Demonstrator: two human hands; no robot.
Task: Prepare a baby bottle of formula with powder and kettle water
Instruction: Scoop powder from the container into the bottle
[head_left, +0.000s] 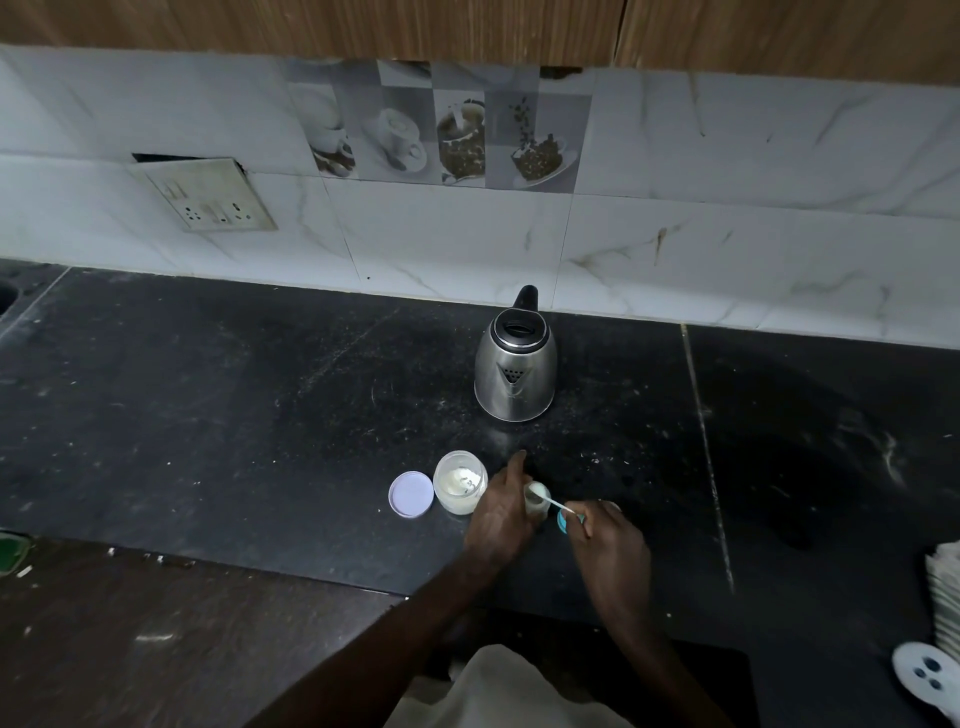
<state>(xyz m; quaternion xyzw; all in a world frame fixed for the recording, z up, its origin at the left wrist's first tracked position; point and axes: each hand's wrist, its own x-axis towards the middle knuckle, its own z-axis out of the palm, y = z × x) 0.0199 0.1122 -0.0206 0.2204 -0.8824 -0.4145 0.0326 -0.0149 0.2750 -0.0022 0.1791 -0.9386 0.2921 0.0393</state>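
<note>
A small baby bottle (538, 498) stands open on the dark counter, gripped around its body by my left hand (503, 512). My right hand (605, 535) pinches a white scoop (551, 500) whose bowl sits over the bottle's mouth. A teal bottle cap (563, 521) lies between the two hands. Left of the bottle stands an open jar of white powder (460, 482), its lilac lid (411, 493) lying flat beside it. A steel electric kettle (515, 370) with a black lid and handle stands behind, spout toward me.
The black stone counter (260, 395) runs to a tiled wall with a socket plate (208, 195). A stack of white items (944, 592) and a white plug-like object (927, 673) sit at the right edge. A lower brown ledge (156, 623) lies front left.
</note>
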